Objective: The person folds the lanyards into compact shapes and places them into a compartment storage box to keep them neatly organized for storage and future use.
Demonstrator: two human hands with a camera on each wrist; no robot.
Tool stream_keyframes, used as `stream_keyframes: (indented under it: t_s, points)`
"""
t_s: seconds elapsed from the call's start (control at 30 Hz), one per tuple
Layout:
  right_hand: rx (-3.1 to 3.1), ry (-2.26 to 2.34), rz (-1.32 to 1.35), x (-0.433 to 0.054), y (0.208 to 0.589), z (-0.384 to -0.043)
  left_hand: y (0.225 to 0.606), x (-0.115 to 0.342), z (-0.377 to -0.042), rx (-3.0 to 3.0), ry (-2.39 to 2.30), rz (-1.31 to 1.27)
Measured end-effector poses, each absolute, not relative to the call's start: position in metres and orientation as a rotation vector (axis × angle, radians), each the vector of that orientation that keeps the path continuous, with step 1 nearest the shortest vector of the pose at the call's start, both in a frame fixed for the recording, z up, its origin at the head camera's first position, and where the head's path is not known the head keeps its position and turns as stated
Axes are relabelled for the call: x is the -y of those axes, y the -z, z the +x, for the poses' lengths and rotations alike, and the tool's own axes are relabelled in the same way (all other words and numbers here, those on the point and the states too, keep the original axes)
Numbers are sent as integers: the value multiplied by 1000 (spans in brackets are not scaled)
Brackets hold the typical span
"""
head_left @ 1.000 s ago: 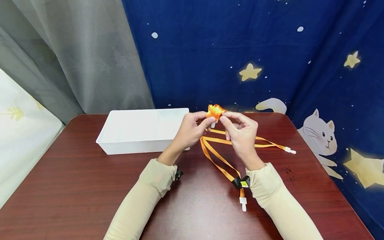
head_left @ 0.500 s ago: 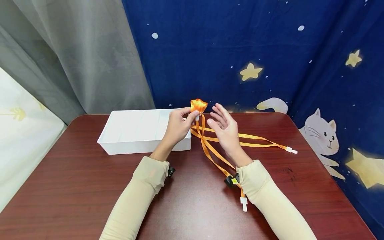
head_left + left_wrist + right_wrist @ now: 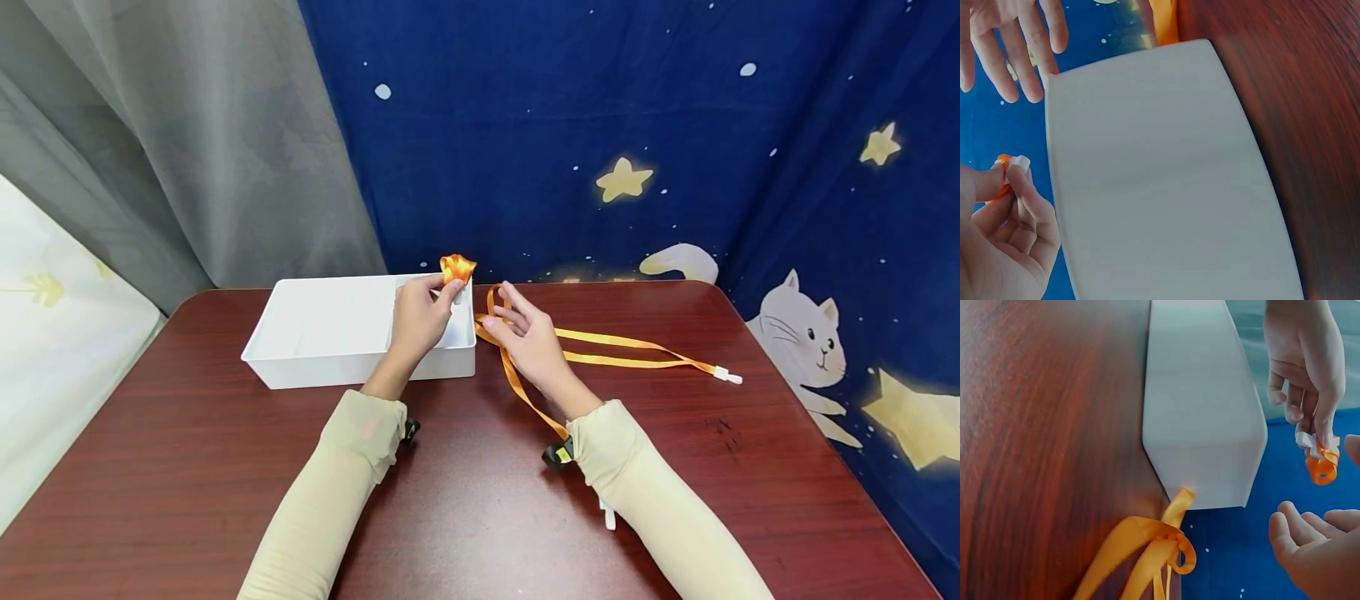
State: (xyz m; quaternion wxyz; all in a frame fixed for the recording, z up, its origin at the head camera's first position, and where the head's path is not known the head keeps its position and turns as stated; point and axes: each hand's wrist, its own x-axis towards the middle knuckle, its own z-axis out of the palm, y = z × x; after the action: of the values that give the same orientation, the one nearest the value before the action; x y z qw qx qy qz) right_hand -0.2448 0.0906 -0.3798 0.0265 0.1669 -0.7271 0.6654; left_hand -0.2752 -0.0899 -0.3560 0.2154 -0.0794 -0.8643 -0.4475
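My left hand (image 3: 420, 312) pinches a gathered orange lanyard (image 3: 457, 268) between thumb and fingers, over the right end of a white box (image 3: 352, 367). The right wrist view shows the bundle as an orange loop (image 3: 1322, 472) with its white clip (image 3: 1307, 442) by the fingertips. My right hand (image 3: 528, 337) holds nothing; its fingers are spread and relaxed just right of the box. Below and beside it, loose orange lanyards (image 3: 615, 338) lie on the table, partly hidden by the hand and sleeve.
The white box has inner dividers and stands at the back of the brown table (image 3: 187, 450). One lanyard's white clip (image 3: 727, 375) points right; another clip (image 3: 608, 515) shows beside my right sleeve. A blue curtain (image 3: 487, 125) hangs behind the table.
The right hand has let go of the bundled lanyard and opened. My left hand has carried the bundle leftward over the box's right end, and the right hand has followed left.
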Motion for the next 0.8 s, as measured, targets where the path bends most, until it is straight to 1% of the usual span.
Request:
stream_keyframes:
  t_s: [0.33, 0.8]
  points:
    - [2361, -2103, 471, -75, 389, -247, 359, 96, -278, 2545, 1063, -67]
    - [2487, -2022, 570, -69, 403, -251, 358, 97, -278, 2733, 992, 9]
